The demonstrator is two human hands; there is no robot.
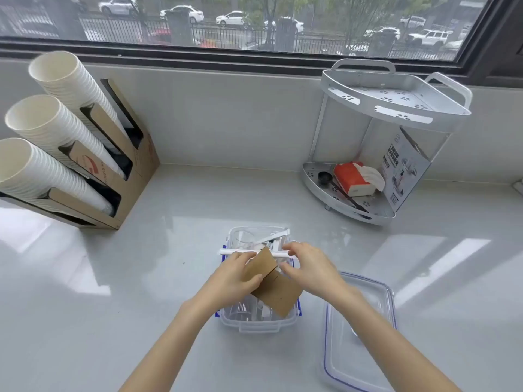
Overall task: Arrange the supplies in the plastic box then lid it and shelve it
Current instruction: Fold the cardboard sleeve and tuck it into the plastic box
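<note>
While both hands are busy over the open plastic box [259, 323], the relation that matters is how the brown cardboard sleeves [273, 281] lie against the box's long axis. The box runs away from the body, its near short wall toward the wrists; the sleeves lie slantwise across it, one end up under the left hand [236, 275], the other end down toward the box's near right corner. The left grip is clamped on the sleeves, thumb on the top face and fingers behind the upper edge. The right hand [307, 267] is set just beyond the sleeves' right edge, its fingertips pinched together on something pale; whether that is the white straw [240, 252] lying crosswise on the box rim or a wrapper beneath it cannot be told. Relative to both grips the sleeves sit between and slightly below, partly inside the box and partly above its rim. The left hand is judged the nearer and the one that carries them. The coming move is judged to call for a turn of the sleeves until they run with the box's length, so that they sink below the rim. The lid [359, 329] lies flat on the surface [141, 278], just right of the right forearm, apart from the box. The shelf rack [390, 114] stands well beyond the right grip, by the wall.
</note>
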